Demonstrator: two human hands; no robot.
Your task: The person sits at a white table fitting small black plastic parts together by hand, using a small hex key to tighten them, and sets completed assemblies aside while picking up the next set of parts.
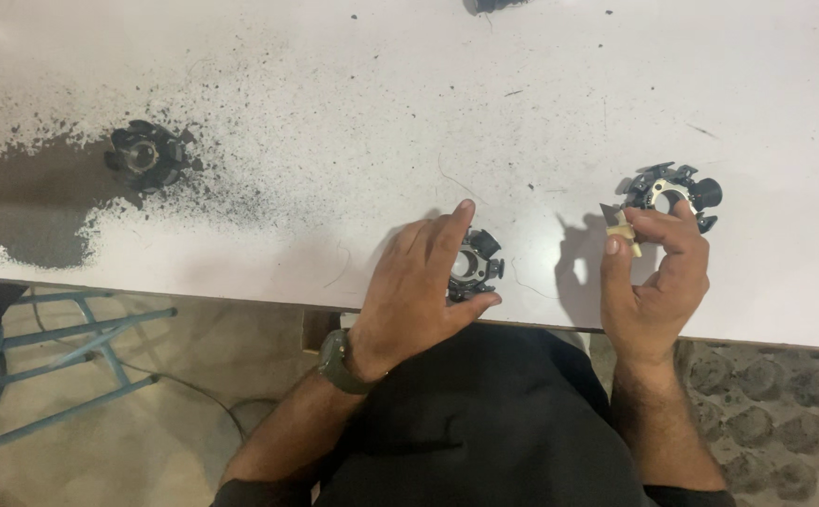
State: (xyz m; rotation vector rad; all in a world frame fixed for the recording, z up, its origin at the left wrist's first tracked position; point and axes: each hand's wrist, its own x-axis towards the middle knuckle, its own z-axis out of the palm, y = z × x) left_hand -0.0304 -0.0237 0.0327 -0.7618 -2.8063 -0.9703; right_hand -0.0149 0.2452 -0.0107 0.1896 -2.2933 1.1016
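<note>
Your left hand (423, 286) lies palm-down on the white table (353, 122) near the lower middle of the frame, fingers spread loosely over a black ring-shaped brush holder (475, 265). The forefinger reaches along the part's upper edge and the thumb presses at its lower right side, so the hand covers and steadies it rather than closing tight around it. The part rests flat on the table, close to the near edge.

Your right hand (653, 282) is raised at the right of the frame, pinching a second brush holder (672, 192) between thumb and fingertips. This one is a grey metal plate with black fittings round its rim and a small cream-coloured piece (623, 228) at its lower left, just beside your thumb tip. It stands well apart from the first part.

At the upper left of the frame a third black holder (145, 155) sits alone on a worn patch where the white coating has flaked to dark speckles. A dark wristwatch (336, 361) is on your left wrist. Below the table edge, at lower left, blue metal frame bars (81, 329) cross the floor.
</note>
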